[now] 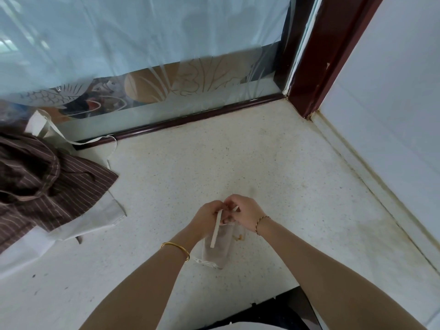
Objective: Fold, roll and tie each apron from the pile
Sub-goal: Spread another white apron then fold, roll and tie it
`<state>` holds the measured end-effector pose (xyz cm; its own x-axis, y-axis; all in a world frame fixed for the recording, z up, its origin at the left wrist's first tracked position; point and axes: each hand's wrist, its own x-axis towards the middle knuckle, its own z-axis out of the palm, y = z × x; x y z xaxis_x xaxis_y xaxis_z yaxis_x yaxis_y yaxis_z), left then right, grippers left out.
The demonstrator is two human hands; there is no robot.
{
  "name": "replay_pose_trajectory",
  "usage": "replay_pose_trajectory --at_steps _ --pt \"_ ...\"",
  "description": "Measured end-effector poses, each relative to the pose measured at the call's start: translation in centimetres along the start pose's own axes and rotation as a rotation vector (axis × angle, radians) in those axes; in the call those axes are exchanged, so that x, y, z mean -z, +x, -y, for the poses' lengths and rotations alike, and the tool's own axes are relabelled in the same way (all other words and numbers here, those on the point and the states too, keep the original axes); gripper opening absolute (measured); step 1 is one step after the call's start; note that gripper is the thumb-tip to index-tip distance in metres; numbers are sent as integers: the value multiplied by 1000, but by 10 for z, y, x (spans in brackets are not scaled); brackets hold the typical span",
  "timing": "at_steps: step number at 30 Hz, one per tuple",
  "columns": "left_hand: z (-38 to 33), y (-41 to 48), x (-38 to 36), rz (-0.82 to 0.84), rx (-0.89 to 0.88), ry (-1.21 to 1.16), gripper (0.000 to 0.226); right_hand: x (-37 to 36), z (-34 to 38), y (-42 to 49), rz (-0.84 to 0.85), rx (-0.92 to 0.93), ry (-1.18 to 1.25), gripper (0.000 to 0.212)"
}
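Pinching the strap above the rolled apron, both hands' grips sit mid-counter, pile leftward.

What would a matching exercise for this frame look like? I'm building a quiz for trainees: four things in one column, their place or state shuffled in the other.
Things:
1. rolled apron
2. striped apron pile
3. gold bangle
4. cloth tie

Place or state:
A. on the left wrist
B. heaped at the counter's left edge
C. pinched between both hands
D. lying on the counter under the hands

Pairs: 1-D, 2-B, 3-A, 4-C
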<state>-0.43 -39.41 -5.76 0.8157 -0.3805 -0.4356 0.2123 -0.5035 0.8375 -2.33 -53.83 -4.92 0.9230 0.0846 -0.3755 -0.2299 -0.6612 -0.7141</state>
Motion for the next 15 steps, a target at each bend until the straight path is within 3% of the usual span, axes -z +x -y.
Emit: replay_pose_trajectory --at_steps 8,12,15 --pt "8 -3 -1 -19 9 37 19 10 -6 7 -25 42 -370 14" --pt "8 -2 3 2 25 5 31 12 -6 6 -79 -9 -444 16" --pt "8 1 5 -35 74 -112 22 11 -5 2 -80 -61 -409 17"
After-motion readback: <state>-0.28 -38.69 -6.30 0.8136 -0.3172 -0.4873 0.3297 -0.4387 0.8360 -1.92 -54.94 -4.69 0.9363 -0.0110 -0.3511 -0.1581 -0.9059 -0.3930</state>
